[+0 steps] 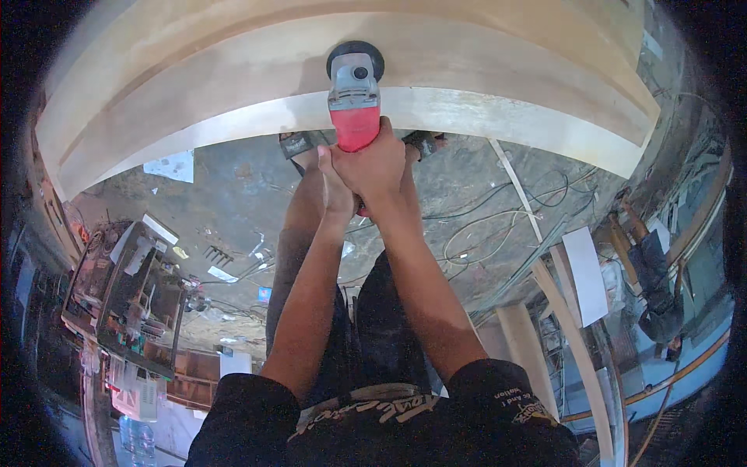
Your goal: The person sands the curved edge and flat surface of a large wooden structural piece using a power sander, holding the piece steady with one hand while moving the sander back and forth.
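Both of my hands are wrapped round the red and grey body of an angle grinder (355, 123). My right hand (377, 167) grips it over the top, while my left hand (336, 185) closes round it from the left side, pressed against the right. At the tool's far end, a round black disc (377, 57) lies over the face of a pale wooden panel (233, 89), apparently touching it. The rear of the grinder is mostly hidden by my fingers.
Loose cables (467, 233) run across the grey floor (233, 187) on the right. A cluttered shelf unit (117, 272) stands at left. Long wooden boards (572, 342) lean at right, near another person (650, 265). A paper sheet (173, 166) lies on the floor.
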Tool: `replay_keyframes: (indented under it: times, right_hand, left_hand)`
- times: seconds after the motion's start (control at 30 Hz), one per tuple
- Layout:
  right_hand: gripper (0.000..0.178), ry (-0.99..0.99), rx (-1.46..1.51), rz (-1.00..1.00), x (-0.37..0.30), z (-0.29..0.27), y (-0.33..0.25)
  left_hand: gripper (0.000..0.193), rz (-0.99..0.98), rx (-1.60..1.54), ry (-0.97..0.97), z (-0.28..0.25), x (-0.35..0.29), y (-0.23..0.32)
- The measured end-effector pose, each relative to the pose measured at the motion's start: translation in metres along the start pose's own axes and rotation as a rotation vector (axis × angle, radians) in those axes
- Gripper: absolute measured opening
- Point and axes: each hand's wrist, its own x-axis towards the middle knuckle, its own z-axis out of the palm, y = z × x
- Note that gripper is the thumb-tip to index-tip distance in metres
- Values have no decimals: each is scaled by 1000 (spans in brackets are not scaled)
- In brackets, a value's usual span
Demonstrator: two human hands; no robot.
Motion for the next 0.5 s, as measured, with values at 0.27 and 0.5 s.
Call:
replay_keyframes:
  times: [0.27,0.5]
  right_hand:
    - [58,-15,17,-23,0,-11,10]
    - [56,100,29,-54,11,-12,36]
  left_hand:
    - [83,109,-47,-36,4,2,-23]
    - [77,85,-27,17,45,-10,-12]
